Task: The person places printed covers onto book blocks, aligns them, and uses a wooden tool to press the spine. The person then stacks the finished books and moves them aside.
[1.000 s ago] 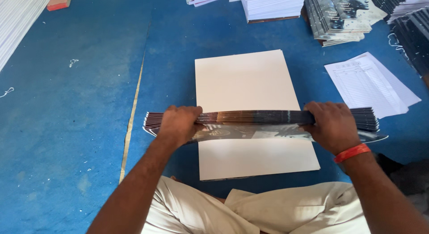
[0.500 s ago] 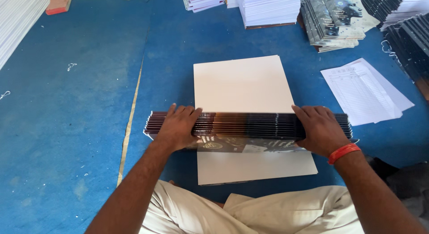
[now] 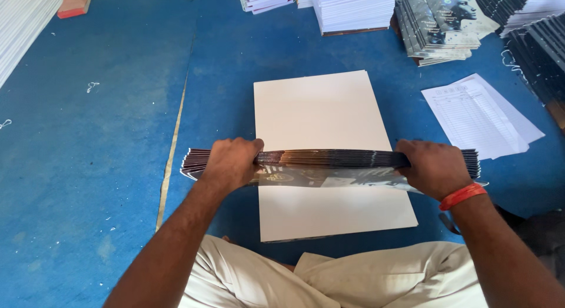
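Observation:
I hold a thick bundle of dark glossy printed covers [image 3: 329, 161] on edge across a white board [image 3: 321, 117] that lies on the blue floor. My left hand [image 3: 231, 162] grips the bundle near its left end. My right hand [image 3: 432, 167], with an orange band at the wrist, grips it near the right end. The bundle stands on its long edge, and a loose cover sheet shows tilted below it. My knees in light trousers sit just behind the board.
Stacks of white paper [image 3: 353, 8] and dark printed covers [image 3: 438, 25] line the far edge. Loose printed sheets [image 3: 479, 114] lie to the right. More stacks sit at far left [image 3: 23, 31] and far right [image 3: 538, 31]. A yellow line [image 3: 173, 143] crosses the floor.
The bundle has spread a little wider and shifted slightly toward me on the board. Both hands stay gripped on its ends.

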